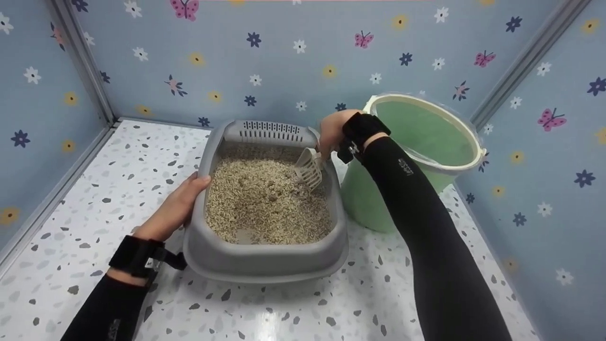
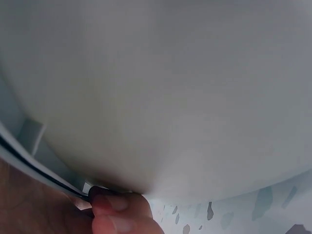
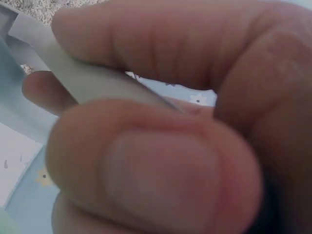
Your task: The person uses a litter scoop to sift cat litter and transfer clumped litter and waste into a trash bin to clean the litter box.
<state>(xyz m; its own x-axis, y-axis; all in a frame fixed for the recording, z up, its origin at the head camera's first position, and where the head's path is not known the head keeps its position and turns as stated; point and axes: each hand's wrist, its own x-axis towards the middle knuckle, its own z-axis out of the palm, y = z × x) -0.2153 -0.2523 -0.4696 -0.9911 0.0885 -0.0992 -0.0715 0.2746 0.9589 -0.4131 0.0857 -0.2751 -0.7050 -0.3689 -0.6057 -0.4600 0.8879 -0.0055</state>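
A grey litter box (image 1: 265,258) filled with tan granular litter (image 1: 251,189) stands on the speckled surface. My left hand (image 1: 182,201) grips its left rim, thumb on top; in the left wrist view its fingertips (image 2: 122,214) curl under the rim beside the box's outer wall (image 2: 195,97). Over the box's right side, my right hand (image 1: 334,132) holds a slotted litter scoop (image 1: 308,169), its head tilted down at the litter near darker clumps (image 1: 299,190). In the right wrist view thumb and fingers close round the pale scoop handle (image 3: 97,83).
Right of the box stands a green bucket (image 1: 369,208) with a cream rim and a clear plastic liner, partly behind my right forearm. Blue floral panels (image 1: 284,57) enclose the back and both sides. White speckled flooring (image 1: 265,312) runs in front of the box.
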